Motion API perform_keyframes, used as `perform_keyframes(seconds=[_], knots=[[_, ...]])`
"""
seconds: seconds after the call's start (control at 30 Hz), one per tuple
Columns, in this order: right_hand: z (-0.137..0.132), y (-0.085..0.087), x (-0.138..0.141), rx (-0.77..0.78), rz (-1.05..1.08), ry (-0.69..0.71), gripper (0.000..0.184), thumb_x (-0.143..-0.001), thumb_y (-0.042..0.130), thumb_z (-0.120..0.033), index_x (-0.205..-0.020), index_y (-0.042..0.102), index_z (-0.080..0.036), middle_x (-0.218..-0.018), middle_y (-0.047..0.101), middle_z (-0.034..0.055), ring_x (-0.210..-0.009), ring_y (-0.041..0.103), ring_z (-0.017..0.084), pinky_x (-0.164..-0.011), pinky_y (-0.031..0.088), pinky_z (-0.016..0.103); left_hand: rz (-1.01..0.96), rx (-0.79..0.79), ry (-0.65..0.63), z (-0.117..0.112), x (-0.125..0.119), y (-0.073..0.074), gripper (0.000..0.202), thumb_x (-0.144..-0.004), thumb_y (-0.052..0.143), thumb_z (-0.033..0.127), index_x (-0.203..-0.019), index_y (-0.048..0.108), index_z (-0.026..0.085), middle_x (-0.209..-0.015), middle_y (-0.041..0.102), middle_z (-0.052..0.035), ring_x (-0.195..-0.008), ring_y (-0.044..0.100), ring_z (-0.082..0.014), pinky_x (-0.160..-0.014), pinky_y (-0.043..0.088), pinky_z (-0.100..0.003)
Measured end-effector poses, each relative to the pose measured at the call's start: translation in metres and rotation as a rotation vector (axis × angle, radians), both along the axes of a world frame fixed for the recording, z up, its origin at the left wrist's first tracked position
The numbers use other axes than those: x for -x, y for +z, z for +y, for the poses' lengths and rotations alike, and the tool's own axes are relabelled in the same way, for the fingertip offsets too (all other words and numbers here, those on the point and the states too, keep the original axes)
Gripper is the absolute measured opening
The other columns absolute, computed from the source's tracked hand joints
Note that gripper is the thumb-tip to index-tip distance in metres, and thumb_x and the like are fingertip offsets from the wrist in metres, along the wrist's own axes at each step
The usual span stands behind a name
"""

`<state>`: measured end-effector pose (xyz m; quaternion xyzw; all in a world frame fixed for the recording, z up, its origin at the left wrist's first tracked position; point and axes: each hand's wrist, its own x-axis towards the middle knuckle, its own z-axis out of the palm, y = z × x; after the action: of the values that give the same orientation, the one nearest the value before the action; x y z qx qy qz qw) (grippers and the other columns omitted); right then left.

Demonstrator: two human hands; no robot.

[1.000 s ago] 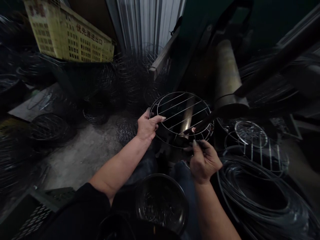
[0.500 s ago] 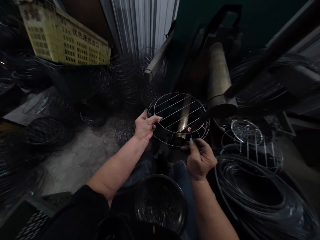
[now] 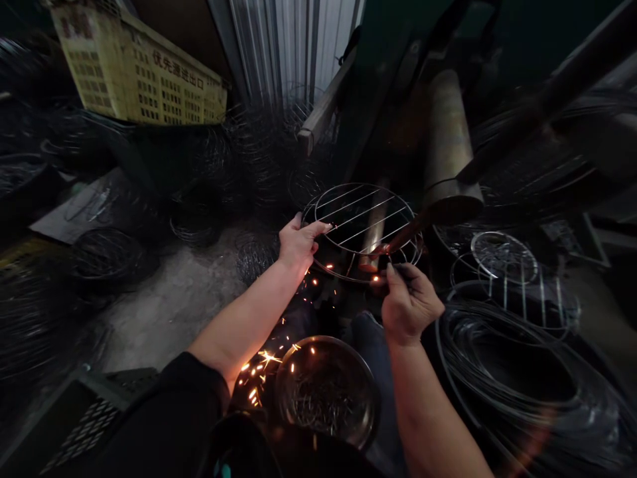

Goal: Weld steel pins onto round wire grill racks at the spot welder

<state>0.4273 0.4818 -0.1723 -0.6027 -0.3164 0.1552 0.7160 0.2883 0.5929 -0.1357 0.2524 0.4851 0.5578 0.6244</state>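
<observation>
wire rack [image 3: 367,214], round, barred; sparks [image 3: 269,358] flying.
left hand [image 3: 297,245]: closed on rim. right hand [image 3: 412,302]: pinched together near rack's edge; any held item cannot be told.

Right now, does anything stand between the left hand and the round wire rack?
Nothing visible does: the left hand grips the round wire rack at its left edge, thumb on top.

Glaring orange sparks [image 3: 269,357] punctuate the dim, deeply shadowed scene, its outer edges blurred and stretched.
</observation>
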Motion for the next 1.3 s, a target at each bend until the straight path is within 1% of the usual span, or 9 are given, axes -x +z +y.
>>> perform_keyframes(seconds=[0.13, 0.27, 0.37, 0.47, 0.57, 0.67, 0.73, 1.03, 1.3], knots=[[-0.015, 0.008, -0.010, 0.059, -0.219, -0.064, 0.027, -0.078, 0.076, -0.043, -0.087, 0.077, -0.018, -0.072, 0.072, 0.0017, -0.057, 0.067, 0.018, -0.058, 0.056, 0.030, 0.006, 0.031, -0.001, 0.010, 0.007, 0.003, 0.079, -0.054, 0.088, 0.016, -0.128, 0.060, 0.015, -0.075, 0.065, 0.0018, -0.059, 0.056, -0.0101, -0.049, 0.034, -0.021], [-0.016, 0.022, -0.009, 0.219, -0.610, 0.078, 0.026, -0.084, 0.065, -0.042, -0.083, 0.079, -0.020, -0.069, 0.072, 0.0038, -0.061, 0.066, 0.019, -0.064, 0.054, 0.031, 0.026, -0.008, -0.125, 0.021, 0.014, 0.009, 0.060, -0.050, 0.084, 0.010, -0.107, 0.065, 0.013, -0.069, 0.062, 0.0017, -0.059, 0.055, -0.0106, -0.050, 0.039, -0.022], [-0.006, 0.030, -0.002, 0.333, -0.776, 0.096, 0.030, -0.084, 0.055, -0.035, -0.080, 0.079, -0.019, -0.072, 0.074, 0.0095, -0.067, 0.068, 0.022, -0.068, 0.053, 0.033, 0.046, -0.034, -0.097, 0.016, 0.017, 0.011, 0.051, -0.047, 0.079, 0.007, -0.095, 0.065, 0.015, -0.066, 0.057, 0.0040, -0.057, 0.051, -0.0087, -0.048, 0.034, -0.020], [0.002, 0.033, 0.002, 0.384, -0.715, 0.108, 0.028, -0.081, 0.056, -0.033, -0.082, 0.080, -0.018, -0.072, 0.075, 0.0100, -0.069, 0.070, 0.024, -0.070, 0.053, 0.035, 0.026, -0.095, -0.025, 0.002, 0.018, 0.008, 0.049, -0.045, 0.080, 0.009, -0.091, 0.063, 0.016, -0.070, 0.053, 0.0056, -0.055, 0.048, -0.0061, -0.045, 0.031, -0.020], [0.003, 0.029, 0.004, 0.369, -0.453, 0.142, 0.026, -0.077, 0.063, -0.035, -0.084, 0.080, -0.017, -0.061, 0.071, 0.0057, -0.060, 0.068, 0.023, -0.063, 0.054, 0.034, -0.012, -0.123, 0.021, -0.010, 0.017, 0.005, 0.050, -0.045, 0.083, 0.011, -0.090, 0.061, 0.016, -0.080, 0.051, 0.0048, -0.056, 0.048, -0.0045, -0.044, 0.031, -0.019], [-0.002, 0.023, 0.006, 0.290, -0.167, 0.123, 0.029, -0.074, 0.070, -0.039, -0.086, 0.079, -0.015, -0.060, 0.070, 0.0036, -0.049, 0.064, 0.020, -0.049, 0.052, 0.030, -0.039, -0.130, 0.024, -0.016, 0.014, 0.007, 0.052, -0.045, 0.085, 0.011, -0.092, 0.061, 0.016, -0.088, 0.051, 0.0033, -0.058, 0.048, -0.0030, -0.044, 0.030, -0.019], [-0.006, 0.018, 0.010, 0.215, -0.081, 0.078, 0.030, -0.073, 0.073, -0.040, -0.087, 0.078, -0.014, -0.066, 0.072, 0.0040, -0.048, 0.063, 0.018, -0.045, 0.052, 0.029, -0.046, -0.133, 0.019, -0.017, 0.012, 0.009, 0.052, -0.046, 0.084, 0.009, -0.094, 0.063, 0.016, -0.092, 0.051, 0.0026, -0.058, 0.048, -0.0020, -0.044, 0.030, -0.018], [-0.004, -0.001, 0.010, 0.091, -0.108, -0.053, 0.022, -0.074, 0.075, -0.037, -0.081, 0.077, -0.016, -0.075, 0.075, 0.0049, -0.063, 0.071, 0.022, -0.061, 0.059, 0.033, -0.059, -0.108, 0.034, -0.010, 0.006, 0.010, 0.056, -0.048, 0.084, 0.005, -0.100, 0.066, 0.016, -0.095, 0.052, 0.0018, -0.058, 0.052, -0.0024, -0.044, 0.031, -0.018], [0.001, -0.007, 0.002, 0.131, -0.252, -0.050, 0.026, -0.080, 0.068, -0.042, -0.082, 0.076, -0.017, -0.074, 0.074, 0.0052, -0.068, 0.072, 0.023, -0.067, 0.059, 0.035, -0.057, -0.062, 0.020, -0.002, 0.002, 0.011, 0.051, -0.045, 0.085, 0.007, -0.092, 0.067, 0.016, -0.084, 0.052, 0.0043, -0.058, 0.051, -0.0024, -0.046, 0.029, -0.018]])
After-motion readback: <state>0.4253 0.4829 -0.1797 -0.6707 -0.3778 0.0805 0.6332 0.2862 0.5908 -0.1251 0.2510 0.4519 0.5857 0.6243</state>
